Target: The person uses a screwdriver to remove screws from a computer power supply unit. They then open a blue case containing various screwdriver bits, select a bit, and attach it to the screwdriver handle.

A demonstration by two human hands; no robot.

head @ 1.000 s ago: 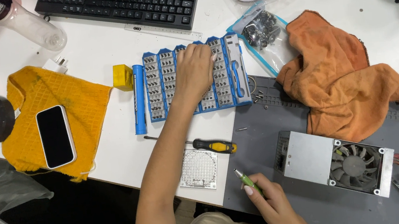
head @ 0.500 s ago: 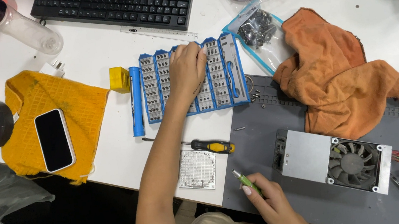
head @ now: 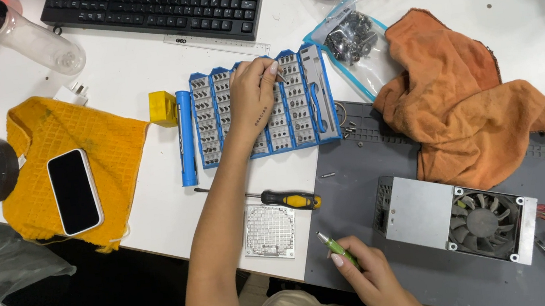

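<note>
— Item one?
— Blue bit-set case (head: 294, 102), open, lying flat near the middle of the white desk (head: 133, 66), just in front of the black keyboard (head: 160, 5). My left hand (head: 251, 101) rests across it, fingertips pinched on a small bit (head: 281, 77) at the case's far edge.
— Right hand?
— My right hand (head: 369, 282), at the near edge of the grey work mat (head: 356, 164), closed around a green-handled driver (head: 335, 248).
— Surroundings?
— Yellow-and-black screwdriver (head: 288, 200) and perforated metal plate (head: 269, 231), near desk edge. Power supply unit with fan (head: 458, 217) on the mat; orange cloth (head: 465, 104) behind it. Blue tube (head: 185, 139) and yellow block (head: 162, 108) just left of the case. Phone (head: 74, 190) on a yellow cloth (head: 45, 141), left end.
</note>
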